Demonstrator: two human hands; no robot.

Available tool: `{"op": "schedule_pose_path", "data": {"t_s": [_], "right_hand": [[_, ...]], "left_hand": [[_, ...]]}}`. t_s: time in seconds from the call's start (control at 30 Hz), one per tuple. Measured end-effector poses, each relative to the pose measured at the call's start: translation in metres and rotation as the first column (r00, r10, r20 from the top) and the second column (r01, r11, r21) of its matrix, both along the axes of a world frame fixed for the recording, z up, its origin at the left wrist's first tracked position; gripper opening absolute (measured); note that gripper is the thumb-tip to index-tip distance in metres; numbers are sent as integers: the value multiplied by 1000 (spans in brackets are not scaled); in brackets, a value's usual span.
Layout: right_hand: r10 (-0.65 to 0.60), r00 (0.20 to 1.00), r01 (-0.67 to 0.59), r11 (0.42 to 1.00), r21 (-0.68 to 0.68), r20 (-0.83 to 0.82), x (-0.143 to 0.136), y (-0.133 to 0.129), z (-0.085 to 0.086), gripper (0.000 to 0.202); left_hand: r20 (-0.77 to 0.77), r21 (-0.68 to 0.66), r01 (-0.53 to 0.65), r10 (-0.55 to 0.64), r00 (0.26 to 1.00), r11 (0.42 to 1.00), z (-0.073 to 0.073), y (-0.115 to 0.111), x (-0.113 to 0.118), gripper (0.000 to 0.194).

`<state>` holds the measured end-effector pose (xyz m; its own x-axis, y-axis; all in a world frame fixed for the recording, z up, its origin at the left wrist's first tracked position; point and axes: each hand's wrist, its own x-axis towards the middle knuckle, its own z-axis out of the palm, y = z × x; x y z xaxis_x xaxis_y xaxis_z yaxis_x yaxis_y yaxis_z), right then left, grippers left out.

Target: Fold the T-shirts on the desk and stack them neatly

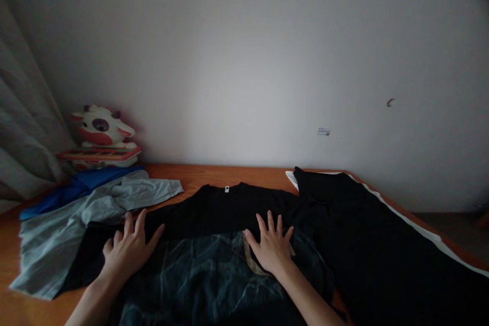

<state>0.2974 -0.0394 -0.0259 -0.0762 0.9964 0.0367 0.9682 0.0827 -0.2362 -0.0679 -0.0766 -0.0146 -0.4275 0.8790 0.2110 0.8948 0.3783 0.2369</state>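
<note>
A black T-shirt (225,209) lies spread in front of me, its collar and small white label pointing toward the wall. Across its front is a dark green, marbled-looking area (206,265); whether this is a print or a separate cloth, I cannot tell. My left hand (128,247) rests palm down at the shirt's left side, fingers spread. On the right part of the marbled area lies my right hand (273,244), also flat with fingers apart. Beside its thumb runs a tan strip (252,260). Neither hand grips anything.
Grey (99,204) and blue (87,178) garments lie at the left on the wooden table (214,170). Behind them stands a cow-shaped toy keyboard (101,137), near a curtain (26,107). More black clothing (367,234) with white cloth under it covers the right side. A wall (244,61) stands behind.
</note>
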Motion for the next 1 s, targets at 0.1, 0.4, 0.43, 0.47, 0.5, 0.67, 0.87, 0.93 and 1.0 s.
{"op": "schedule_pose_path", "data": {"t_s": [0.1, 0.4, 0.43, 0.47, 0.5, 0.67, 0.87, 0.93, 1.0], "right_hand": [[6, 1000, -6, 1000, 28, -11, 2, -4, -2, 78], [58, 994, -69, 990, 125, 91, 8, 19, 35, 81], [90, 994, -97, 986, 136, 60, 13, 29, 37, 76], [137, 990, -140, 980, 144, 30, 19, 39, 37, 66], [171, 985, -172, 975, 143, 17, 25, 48, 34, 58], [-4, 1000, 4, 999, 48, -4, 48, 74, 3, 70], [-8, 1000, 8, 1000, -18, -8, 56, 95, -9, 76], [3, 1000, -3, 999, -33, -8, 58, 104, -9, 76], [2, 1000, -2, 999, -45, -3, 61, 112, -9, 77]], "left_hand": [[-19, 23, -86, 86, 996, 996, 12, 8, -16, 78], [-174, 142, 494, -470, 865, 858, 9, 29, 11, 36], [-149, 145, 529, -510, 847, 836, 3, 33, 19, 36], [-123, 143, 546, -532, 838, 826, -3, 37, 27, 37], [-101, 131, 548, -539, 836, 826, -8, 41, 33, 39], [-60, 6, 446, -445, 894, 895, -17, 58, 33, 64], [-7, -212, 247, -254, 967, 945, -10, 88, 19, 90], [-18, -207, 243, -252, 967, 947, -12, 97, 23, 90], [-40, -191, 236, -248, 968, 953, -14, 105, 30, 91]]}}
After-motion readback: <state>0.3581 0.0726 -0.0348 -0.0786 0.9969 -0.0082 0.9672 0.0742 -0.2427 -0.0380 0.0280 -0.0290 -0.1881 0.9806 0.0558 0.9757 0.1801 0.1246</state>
